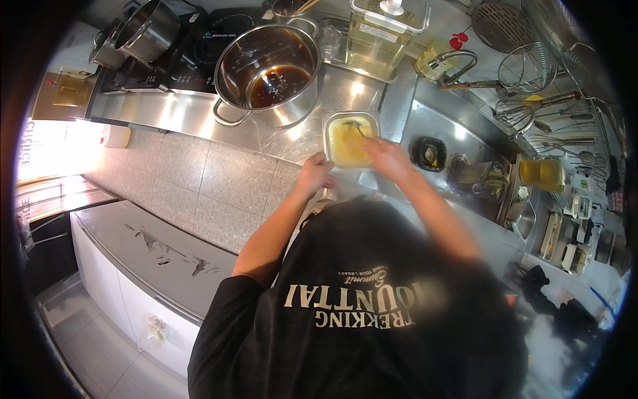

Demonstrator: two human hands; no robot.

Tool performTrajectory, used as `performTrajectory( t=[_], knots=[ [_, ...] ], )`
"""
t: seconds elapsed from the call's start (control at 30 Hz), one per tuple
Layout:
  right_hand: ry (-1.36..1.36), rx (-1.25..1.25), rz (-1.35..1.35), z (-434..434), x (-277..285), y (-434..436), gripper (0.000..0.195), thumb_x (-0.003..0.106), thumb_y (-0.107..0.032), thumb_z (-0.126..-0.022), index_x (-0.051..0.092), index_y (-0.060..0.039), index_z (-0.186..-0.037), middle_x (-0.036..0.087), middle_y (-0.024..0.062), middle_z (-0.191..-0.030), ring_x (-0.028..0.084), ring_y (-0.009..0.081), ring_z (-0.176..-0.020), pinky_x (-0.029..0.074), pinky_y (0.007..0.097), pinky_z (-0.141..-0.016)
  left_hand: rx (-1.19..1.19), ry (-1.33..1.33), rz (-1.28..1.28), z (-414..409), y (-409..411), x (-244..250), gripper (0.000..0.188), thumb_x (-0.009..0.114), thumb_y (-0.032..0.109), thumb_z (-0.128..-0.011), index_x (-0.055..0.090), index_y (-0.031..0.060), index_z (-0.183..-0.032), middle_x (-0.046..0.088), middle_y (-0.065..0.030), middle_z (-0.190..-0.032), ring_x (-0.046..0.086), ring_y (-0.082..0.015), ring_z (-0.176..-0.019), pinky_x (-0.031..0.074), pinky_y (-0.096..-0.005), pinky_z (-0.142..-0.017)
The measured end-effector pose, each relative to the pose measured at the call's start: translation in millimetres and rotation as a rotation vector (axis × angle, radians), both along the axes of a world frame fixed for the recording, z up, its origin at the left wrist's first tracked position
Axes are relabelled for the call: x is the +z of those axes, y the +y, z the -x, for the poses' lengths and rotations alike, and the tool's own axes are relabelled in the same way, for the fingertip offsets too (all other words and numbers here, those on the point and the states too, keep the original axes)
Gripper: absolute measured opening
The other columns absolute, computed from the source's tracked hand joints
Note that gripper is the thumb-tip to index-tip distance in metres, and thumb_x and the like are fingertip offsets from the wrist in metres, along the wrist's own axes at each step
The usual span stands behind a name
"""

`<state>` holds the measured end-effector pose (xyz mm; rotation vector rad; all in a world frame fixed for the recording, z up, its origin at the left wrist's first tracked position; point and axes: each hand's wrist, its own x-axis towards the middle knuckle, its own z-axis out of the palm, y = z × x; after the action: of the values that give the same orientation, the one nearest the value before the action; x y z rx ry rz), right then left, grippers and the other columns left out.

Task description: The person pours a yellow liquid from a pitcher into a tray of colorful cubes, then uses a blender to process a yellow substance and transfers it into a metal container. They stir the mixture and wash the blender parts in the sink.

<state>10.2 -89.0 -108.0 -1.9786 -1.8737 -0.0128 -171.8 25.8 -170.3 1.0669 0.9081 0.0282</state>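
A small square steel food pan (326, 130) stands on the counter in front of me, holding a pale yellow, thick-looking mixture (344, 142). With my right hand (389, 157) I grip the handle of a metal spoon (356, 125), whose bowl end dips into the mixture near the far side. My left hand (314, 174) grips the pan's near left corner, with the thumb at the rim. Just beyond and to the left is a large steel stockpot (304, 95) with dark brown liquid (279, 87) at its bottom.
Induction hobs (192, 75) and steel pots (149, 32) line the far left. A clear container of liquid (374, 45) stands behind the pan. The sink (448, 124) at right holds a black container (431, 153) and a clear jug (478, 179). Whisks and strainers (528, 67) hang along the right wall.
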Motion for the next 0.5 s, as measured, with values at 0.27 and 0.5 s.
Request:
performTrajectory(
  t=[0.27, 0.5],
  knots=[
    [0.138, 0.096, 0.057, 25.3, 4.3, -14.2, 0.017, 0.056, -0.016, -0.082, 0.061, -0.0031, -0.092, 0.061, 0.0072, -0.078, 0.061, 0.0217, -0.067, 0.051, 0.0326, -0.057, 0.003, -0.006, -0.004, 0.5, -0.3, 1.2, 0.018, 0.05, 0.015, -0.087, 0.054, 0.0036, -0.101, 0.062, -0.0103, -0.079, 0.06, -0.017, -0.057, 0.05, -0.0301, -0.048],
    [0.142, 0.143, 0.074, 20.5, 18.5, -39.2, 0.02, 0.058, -0.019, -0.081, 0.062, -0.0024, -0.091, 0.063, 0.0078, -0.079, 0.062, 0.023, -0.07, 0.051, 0.0342, -0.058, 0.0, 0.0, 0.013, -0.1, 0.3, 11.7, 0.017, 0.049, 0.014, -0.087, 0.054, 0.0028, -0.099, 0.062, -0.0106, -0.079, 0.06, -0.0169, -0.057, 0.05, -0.03, -0.047]
  ],
)
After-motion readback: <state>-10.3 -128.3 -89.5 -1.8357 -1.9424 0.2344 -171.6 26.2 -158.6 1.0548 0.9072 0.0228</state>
